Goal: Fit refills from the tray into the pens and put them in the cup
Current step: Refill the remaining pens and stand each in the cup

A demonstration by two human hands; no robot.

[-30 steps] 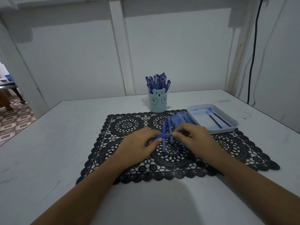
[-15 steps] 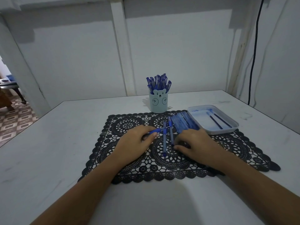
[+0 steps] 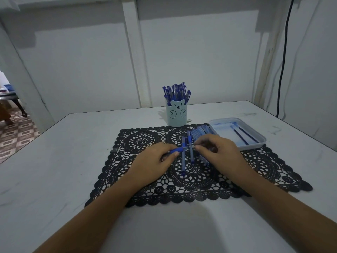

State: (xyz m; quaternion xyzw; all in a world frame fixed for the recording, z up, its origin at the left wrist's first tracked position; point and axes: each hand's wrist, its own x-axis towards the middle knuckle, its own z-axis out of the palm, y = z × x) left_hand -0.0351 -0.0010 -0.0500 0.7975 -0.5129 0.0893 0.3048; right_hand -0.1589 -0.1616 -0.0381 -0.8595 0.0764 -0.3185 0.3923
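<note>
— Where are the hands?
— Over the black lace placemat (image 3: 145, 143), mid-surface. The left hand (image 3: 155, 161) has its grip clamped on a blue plastic pen (image 3: 176, 150); the right hand (image 3: 217, 154) pinches its thin tip end (too small to make out).
— The rest?
— The pale-blue bear-face cup (image 3: 176, 115), full of pens, stands toward the far edge; the white tray (image 3: 255, 146), far right, holds two dark refills (image 3: 244, 136).

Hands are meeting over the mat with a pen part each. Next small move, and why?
Probably bring the two parts together. The left hand pinches a blue pen piece, its end pointing at the right hand, whose fingertips hold something small right beside it. They nearly meet above two pens on the mat.
</note>
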